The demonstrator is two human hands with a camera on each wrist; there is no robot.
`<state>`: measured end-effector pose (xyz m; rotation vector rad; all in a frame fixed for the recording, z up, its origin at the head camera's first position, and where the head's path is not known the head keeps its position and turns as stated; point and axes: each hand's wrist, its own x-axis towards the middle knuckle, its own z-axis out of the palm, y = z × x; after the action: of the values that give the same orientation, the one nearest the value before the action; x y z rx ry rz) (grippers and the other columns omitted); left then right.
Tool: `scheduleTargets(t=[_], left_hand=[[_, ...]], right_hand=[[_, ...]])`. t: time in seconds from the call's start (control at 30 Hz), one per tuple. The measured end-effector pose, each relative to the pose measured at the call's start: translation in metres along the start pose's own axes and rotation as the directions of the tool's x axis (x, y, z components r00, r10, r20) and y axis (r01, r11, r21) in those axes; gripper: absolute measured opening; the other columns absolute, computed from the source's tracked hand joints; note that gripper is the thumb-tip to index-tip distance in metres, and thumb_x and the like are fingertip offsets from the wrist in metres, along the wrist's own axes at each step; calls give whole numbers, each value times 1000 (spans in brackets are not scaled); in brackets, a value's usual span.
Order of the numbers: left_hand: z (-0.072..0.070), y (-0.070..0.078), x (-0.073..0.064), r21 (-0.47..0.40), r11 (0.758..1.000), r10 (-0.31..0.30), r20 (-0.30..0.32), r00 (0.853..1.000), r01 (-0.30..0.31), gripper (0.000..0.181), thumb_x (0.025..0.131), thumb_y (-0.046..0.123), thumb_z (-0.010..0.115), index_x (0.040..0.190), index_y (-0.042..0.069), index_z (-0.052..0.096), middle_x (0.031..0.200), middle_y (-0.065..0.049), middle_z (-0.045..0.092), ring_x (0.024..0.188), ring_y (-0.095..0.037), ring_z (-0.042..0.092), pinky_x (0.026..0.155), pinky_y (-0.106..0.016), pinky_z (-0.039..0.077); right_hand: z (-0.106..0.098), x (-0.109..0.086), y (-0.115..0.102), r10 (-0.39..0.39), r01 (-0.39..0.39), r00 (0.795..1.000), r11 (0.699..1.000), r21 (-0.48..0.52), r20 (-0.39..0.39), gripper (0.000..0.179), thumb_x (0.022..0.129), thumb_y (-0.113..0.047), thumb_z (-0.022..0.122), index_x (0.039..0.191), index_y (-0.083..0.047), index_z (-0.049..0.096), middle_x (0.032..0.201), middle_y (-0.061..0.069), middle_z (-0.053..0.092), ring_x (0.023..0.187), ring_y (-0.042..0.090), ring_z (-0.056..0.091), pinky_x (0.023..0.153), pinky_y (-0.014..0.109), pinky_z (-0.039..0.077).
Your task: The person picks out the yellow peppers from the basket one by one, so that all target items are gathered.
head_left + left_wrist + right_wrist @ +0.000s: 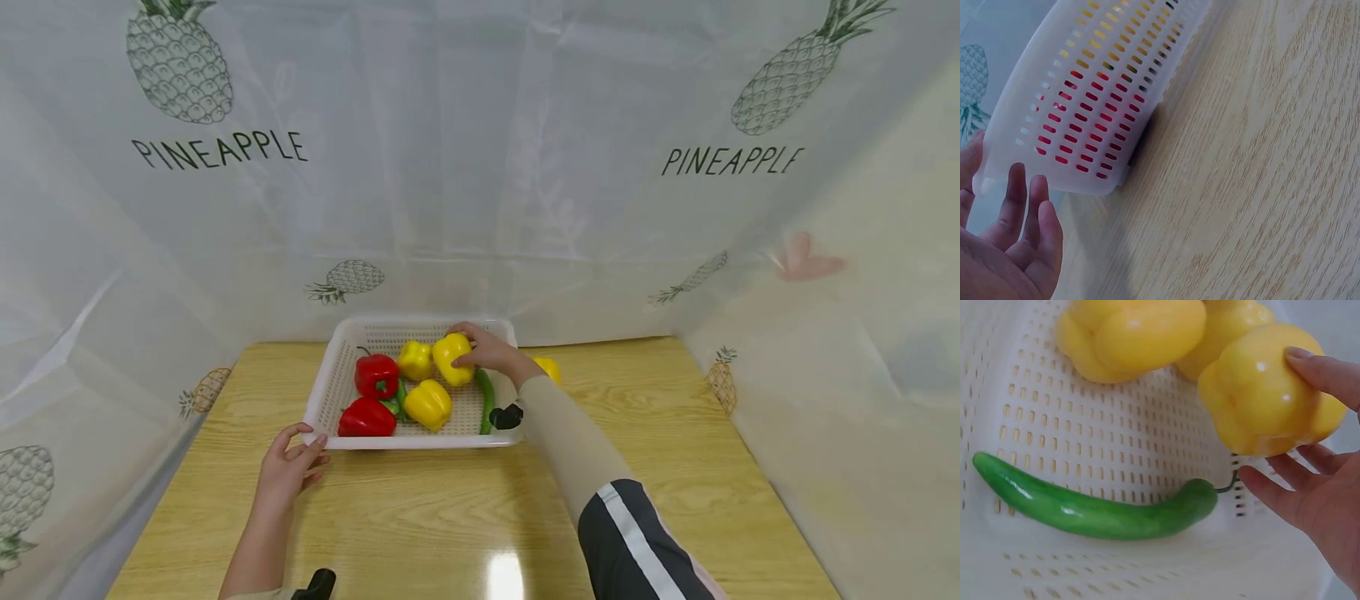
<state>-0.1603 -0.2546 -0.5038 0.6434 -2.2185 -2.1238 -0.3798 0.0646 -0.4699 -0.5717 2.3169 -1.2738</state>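
Pale wood grain covered the bench (pixel 420 508), with pineapple-printed sheeting (pixel 480 192) behind and on both sides. The white basket (pixel 420 443) lay with its long axis left to right, its near left corner pinched by the left hand (pixel 285 473). Towards its back right, the right hand (pixel 493 350) gripped a yellow pepper (pixel 447 353); which way the stem pointed I could not tell. Two other yellow peppers (pixel 428 405), two red peppers (pixel 367 418) and a long green pepper (pixel 487 398), lying front to back, shared the basket. The right sleeve (pixel 573 446) partly hid another yellow thing (pixel 550 367).
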Motion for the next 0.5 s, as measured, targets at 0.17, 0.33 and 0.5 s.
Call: scheduleTargets(t=[0.17,0.33,0.5], left_hand=[[-1,-1,1,-16,1000,18,5,1000,-17,30,94,26,68,114,20,47,78,5,69,72,-11,68,62,-27,57],[-1,0,2,-8,1000,9,3,1000,-9,35,93,28,68,118,18,45,77,8,68,71,-8,67,63,-25,57],[-1,0,2,0,1000,-17,5,1000,17,41,93,30,68,123,16,43,82,7,68,75,-10,68,67,-27,57]], right_hand=[[-8,-11,-8,-8,7,999,1000,30,35,64,91,-11,70,146,-19,39,141,12,42,117,26,50,84,38,51],[-18,-23,-10,-13,11,999,999,31,52,62,95,-13,64,149,-21,35,141,11,41,114,26,51,82,39,53],[-25,-37,-9,-3,2,999,1000,27,46,58,96,-15,64,147,-23,38,143,7,39,116,27,50,82,38,53]])
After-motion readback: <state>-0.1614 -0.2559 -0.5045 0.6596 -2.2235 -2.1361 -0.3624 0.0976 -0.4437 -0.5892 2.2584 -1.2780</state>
